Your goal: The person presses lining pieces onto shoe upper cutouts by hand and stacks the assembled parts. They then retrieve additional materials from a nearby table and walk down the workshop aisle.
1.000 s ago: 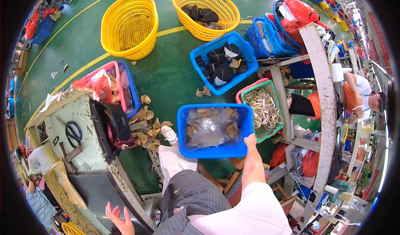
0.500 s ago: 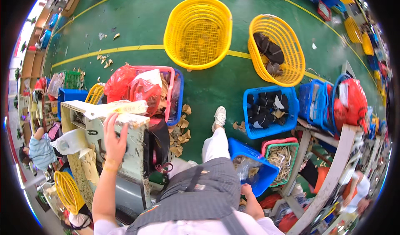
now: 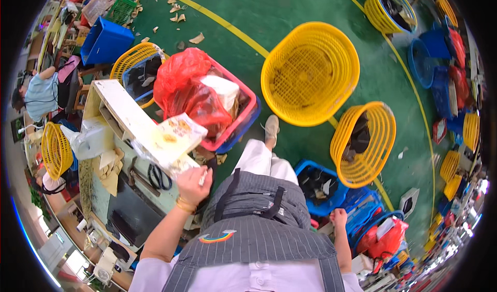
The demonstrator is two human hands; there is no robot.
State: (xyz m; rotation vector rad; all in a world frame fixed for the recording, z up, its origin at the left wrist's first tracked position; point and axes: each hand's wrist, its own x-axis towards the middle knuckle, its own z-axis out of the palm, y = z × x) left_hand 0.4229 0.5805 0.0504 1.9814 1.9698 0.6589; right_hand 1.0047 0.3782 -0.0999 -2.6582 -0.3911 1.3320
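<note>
My left hand [image 3: 193,186] has its fingers curled over the near end of a white, stained wooden shelf [image 3: 135,127] on the workbench. A marked sheet or card [image 3: 178,134] lies on that shelf, just beyond the hand. Below the shelf, a pair of black-handled scissors [image 3: 159,177] and a hammer-like tool [image 3: 142,183] are on the bench top. At my right side hangs my right hand [image 3: 339,217], loosely closed with nothing visible in it. The nearest thing to it is a blue basket of dark pieces [image 3: 317,184].
A pink crate [image 3: 252,111] with red plastic bags [image 3: 182,79] stands beyond the bench. Ahead on the green floor are a large yellow basket [image 3: 308,74] and a smaller yellow basket [image 3: 383,160] holding dark items. A person [image 3: 42,95] sits at far left.
My view has swung left and I have stepped forward along the bench. My left hand went from spread on the shelf to curled at its end. The yellow baskets now appear closer.
</note>
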